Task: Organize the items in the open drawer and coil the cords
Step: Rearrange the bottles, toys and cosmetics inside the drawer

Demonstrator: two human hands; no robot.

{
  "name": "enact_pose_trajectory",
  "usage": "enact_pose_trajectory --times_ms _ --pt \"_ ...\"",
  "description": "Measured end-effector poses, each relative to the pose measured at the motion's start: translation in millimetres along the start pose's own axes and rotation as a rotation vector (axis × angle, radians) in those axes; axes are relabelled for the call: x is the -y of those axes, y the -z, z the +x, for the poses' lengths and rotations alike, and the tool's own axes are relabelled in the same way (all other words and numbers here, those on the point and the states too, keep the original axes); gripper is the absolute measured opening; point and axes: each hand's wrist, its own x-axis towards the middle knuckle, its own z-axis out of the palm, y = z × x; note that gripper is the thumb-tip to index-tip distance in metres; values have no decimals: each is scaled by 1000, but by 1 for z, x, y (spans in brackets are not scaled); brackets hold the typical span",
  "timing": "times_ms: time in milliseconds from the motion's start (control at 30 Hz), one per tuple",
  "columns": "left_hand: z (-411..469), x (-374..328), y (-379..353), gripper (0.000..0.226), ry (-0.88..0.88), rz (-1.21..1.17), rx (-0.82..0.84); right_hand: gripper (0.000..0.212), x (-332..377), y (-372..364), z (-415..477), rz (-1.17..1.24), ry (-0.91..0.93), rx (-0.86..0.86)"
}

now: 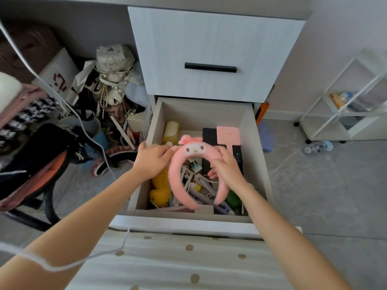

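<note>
Both hands grip a pink plush headband [196, 164] over the open drawer [249, 147]: the left hand [151, 159] is closed round the band's arc at about ten o'clock, the right hand [227, 164] is closed round it at about two o'clock, fingers curled over the fluffy band. The headband carries a white cartoon face with a pink bow at its twelve o'clock, and its two ends hang down toward six o'clock over the drawer's contents. Below it, white cords [196, 178] lie tangled among small clutter in the middle of the drawer. At eight o'clock of the headband sits a yellow toy [160, 188], at eleven o'clock a pale yellow bottle [171, 131], at one o'clock a pink square piece [228, 135] resting on a black box [210, 135], and at four o'clock a green object [232, 198]. Above the drawer, at twelve o'clock, is a closed drawer front with a black handle [210, 67]. A heap of bags [114, 65] lies on the floor at ten o'clock, and a white shelf unit [343, 105] stands at two o'clock
</note>
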Motion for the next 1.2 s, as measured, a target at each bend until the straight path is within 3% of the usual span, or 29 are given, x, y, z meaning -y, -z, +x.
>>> enact_pose_trajectory --times_ms 100,200,267,367,533,633,767,900,1000,1133,1200 --pt "3 3 -3 28 22 157 47 39 0 16 1 135 73 -257" --pt "3 -10 1 25 71 503 252 38 -4 24 1 312 153 -546" --pt "10 -22 4 18 104 639 262 44 -6 25 3 358 156 -656" --pt "41 -36 0 27 122 467 113 47 -2 22 2 302 207 -711" --pt "95 -25 -33 74 353 126 240 54 -6 21 7 153 329 -723" --pt "117 -16 -62 88 420 111 164 55 -7 23 12 144 358 -722" --pt "142 -14 -84 84 524 225 -34 56 -6 24 18 152 357 -718" --pt "149 -6 -92 68 523 237 -33 56 -10 26 24 176 358 -728" --pt "144 -2 -86 71 485 60 13 56 -9 30 24 213 351 -761" --pt "125 -22 -57 63 501 -454 -31 55 1 41 25 253 365 -775" --pt "105 -40 -47 62 345 -404 68 54 0 43 24 287 305 -762"
